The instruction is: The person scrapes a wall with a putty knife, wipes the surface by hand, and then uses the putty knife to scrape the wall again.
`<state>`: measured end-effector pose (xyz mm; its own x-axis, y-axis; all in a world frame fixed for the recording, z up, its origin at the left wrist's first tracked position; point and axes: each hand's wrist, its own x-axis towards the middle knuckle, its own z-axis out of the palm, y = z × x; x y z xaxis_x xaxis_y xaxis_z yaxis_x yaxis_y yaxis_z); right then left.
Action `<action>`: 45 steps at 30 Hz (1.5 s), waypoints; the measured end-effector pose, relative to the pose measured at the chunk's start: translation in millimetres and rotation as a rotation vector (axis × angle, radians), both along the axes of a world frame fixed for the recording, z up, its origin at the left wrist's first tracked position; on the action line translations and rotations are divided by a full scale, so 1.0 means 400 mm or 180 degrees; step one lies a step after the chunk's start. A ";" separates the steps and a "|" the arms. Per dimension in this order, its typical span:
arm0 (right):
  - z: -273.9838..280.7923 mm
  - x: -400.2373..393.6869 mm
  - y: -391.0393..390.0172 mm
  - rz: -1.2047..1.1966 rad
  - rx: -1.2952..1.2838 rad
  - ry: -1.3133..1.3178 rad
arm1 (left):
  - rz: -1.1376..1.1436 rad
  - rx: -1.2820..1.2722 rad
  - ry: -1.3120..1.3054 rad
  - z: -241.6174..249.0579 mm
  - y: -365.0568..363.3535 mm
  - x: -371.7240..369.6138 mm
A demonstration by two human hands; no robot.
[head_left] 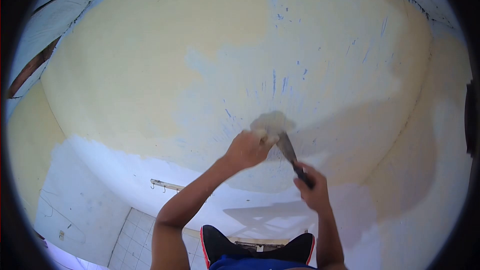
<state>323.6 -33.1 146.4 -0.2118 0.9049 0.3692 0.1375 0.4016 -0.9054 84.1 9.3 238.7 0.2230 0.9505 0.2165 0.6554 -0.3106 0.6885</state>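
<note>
My right hand point(315, 186) is wrapped round the black handle of a putty knife point(287, 148), its blade tilted up and to the left, towards the wall. My left hand point(248, 149) is beside the blade tip with its fingers curled in. Something pale shows at those fingers, too small and blurred to name. Just above both lies a greyish, damp-looking patch point(274, 120) on the wall point(240, 85). Around it the pale yellow and whitish paint has blue streaks and scraped spots.
A hook rail point(167, 185) is fixed low on the wall, left of my left arm. Below, my legs in dark trousers with red edging point(212, 244) stand near a wooden piece point(260, 246). Floor tiles point(132, 232) show at the lower left. A dark object point(470, 120) is at the right edge.
</note>
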 end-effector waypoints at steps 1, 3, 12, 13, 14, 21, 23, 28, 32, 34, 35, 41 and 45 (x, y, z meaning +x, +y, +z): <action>-0.054 0.023 -0.028 0.0044 -0.0593 0.0285 | 0.0175 0.0543 0.0533 -0.035 -0.004 -0.007; -0.164 0.063 -0.074 -0.0052 -0.0922 0.0868 | 0.0361 0.1070 0.1077 -0.052 0.022 -0.026; -0.235 0.145 -0.157 -0.0285 -0.1401 0.0998 | 0.0739 0.4469 0.2472 0.287 0.187 -0.010; -0.230 0.146 -0.151 -0.0277 -0.1394 0.0991 | 0.0753 0.4472 0.2473 0.331 0.202 -0.010; -0.225 0.145 -0.147 -0.0298 -0.1318 0.0977 | 0.0939 0.4736 0.2339 0.378 0.209 -0.010; -0.194 0.108 -0.128 -0.0101 -0.1257 0.1065 | 0.1627 0.4637 0.2246 0.543 0.214 -0.014; -0.202 0.103 -0.129 -0.0068 -0.1310 0.1102 | 0.1703 0.5046 0.2043 0.510 0.240 -0.032; -0.240 0.102 -0.127 -0.0003 -0.1444 0.1097 | 0.1604 0.5240 0.1880 0.366 0.232 -0.078; -0.238 0.090 -0.125 -0.0104 -0.1409 0.0907 | 0.1630 0.4196 0.2207 0.104 0.188 -0.102; -0.242 0.087 -0.124 -0.0015 -0.1422 0.1049 | 0.1535 0.3809 0.2338 -0.095 0.173 -0.109; -0.236 0.080 -0.123 -0.0028 -0.1444 0.1037 | 0.1431 0.3637 0.2284 -0.226 0.172 -0.114; -0.212 0.054 -0.131 -0.0033 -0.1237 0.0782 | -0.0388 -0.0937 0.2081 -1.049 -0.076 -0.097; -0.221 0.043 -0.127 -0.0014 -0.1433 0.0759 | -0.0757 -0.2392 0.1101 -1.093 -0.172 -0.024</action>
